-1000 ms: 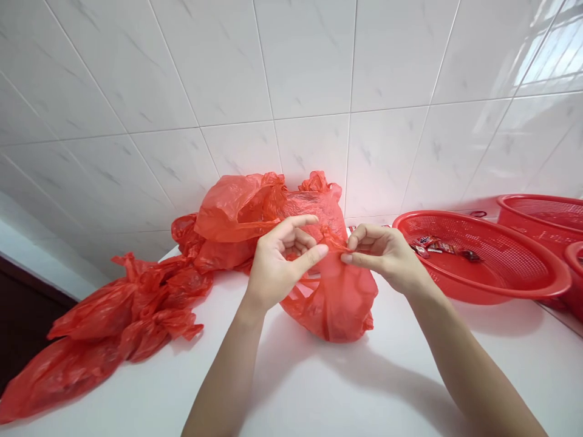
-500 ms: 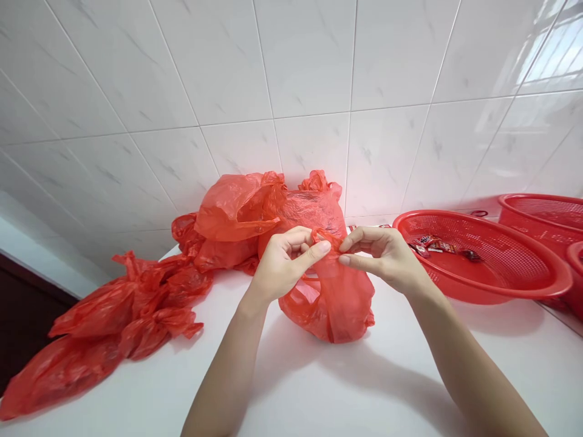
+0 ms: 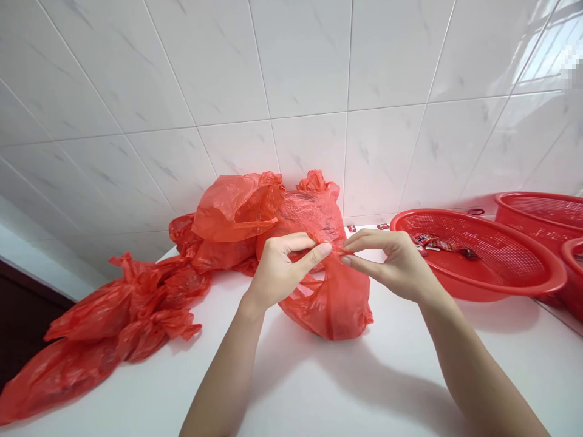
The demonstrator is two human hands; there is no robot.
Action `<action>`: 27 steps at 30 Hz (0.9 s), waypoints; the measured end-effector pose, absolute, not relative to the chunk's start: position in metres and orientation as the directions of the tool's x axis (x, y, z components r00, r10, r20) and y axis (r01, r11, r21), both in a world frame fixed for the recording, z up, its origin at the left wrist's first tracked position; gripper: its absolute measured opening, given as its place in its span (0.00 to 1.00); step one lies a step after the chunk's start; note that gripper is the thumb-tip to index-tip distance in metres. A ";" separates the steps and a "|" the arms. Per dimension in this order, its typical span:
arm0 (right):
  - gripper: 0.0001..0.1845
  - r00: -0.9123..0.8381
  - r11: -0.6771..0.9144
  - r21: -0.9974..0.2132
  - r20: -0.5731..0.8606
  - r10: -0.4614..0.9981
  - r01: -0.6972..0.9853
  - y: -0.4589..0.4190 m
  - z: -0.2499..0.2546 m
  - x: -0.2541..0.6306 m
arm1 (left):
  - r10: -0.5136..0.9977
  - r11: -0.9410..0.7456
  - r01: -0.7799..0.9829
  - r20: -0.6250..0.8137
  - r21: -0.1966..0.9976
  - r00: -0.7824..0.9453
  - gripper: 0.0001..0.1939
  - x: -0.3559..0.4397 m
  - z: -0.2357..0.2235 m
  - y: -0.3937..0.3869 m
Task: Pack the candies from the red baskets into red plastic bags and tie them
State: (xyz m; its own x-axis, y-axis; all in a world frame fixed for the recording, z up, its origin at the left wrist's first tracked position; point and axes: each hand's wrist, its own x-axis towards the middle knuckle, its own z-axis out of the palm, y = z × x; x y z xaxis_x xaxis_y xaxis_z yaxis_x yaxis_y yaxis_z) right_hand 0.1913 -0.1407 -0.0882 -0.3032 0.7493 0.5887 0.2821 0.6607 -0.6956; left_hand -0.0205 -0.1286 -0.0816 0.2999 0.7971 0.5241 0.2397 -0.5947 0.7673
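Basket (image 3: 519, 264): big, red, full of holes, with a few small wrapped packets (image 3: 444, 246) dropped inside (head view, the only one).
Bag (image 3: 339, 303): red plastic, pretty scrunched, sat on the white table (image 3: 328, 394) left of the basket and apart from it; top gathered in both hands.
Left hand (image 3: 285, 267): on the bag's side away from the basket; thumb and index nearly closed, bag top pinched between them.
Right hand (image 3: 392, 261): between bag and basket; thumb and fingertips brought almost together, a thin bit of the bag's top gripped.
Other bags (image 3: 237, 212): heaped further left of the basket, some knotted.
More baskets (image 3: 542, 209): parked right of the basket, partly cut off.
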 end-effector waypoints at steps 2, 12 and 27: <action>0.03 -0.365 0.651 -0.711 0.550 0.751 0.266 -0.141 -0.087 0.193 | 0.771 -0.624 0.181 0.561 0.760 0.303 0.08 -0.021 -0.081 -0.129; 0.07 -0.480 0.630 -0.742 0.476 0.737 0.231 -0.144 -0.087 0.188 | 0.703 -0.696 0.118 0.639 0.708 0.312 0.07 -0.021 -0.086 -0.124; 0.05 -0.264 0.477 -0.866 0.430 0.863 0.150 -0.134 -0.087 0.201 | 0.787 -0.606 0.179 0.550 0.775 0.280 0.11 -0.020 -0.083 -0.121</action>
State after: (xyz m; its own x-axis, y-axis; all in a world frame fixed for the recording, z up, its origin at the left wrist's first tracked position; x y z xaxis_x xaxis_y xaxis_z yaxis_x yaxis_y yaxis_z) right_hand 0.2009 -0.1338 -0.0872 -0.2638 0.8633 0.4302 0.1500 0.4773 -0.8658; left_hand -0.0199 -0.1215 -0.0829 0.2801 0.7868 0.5501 0.1790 -0.6057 0.7753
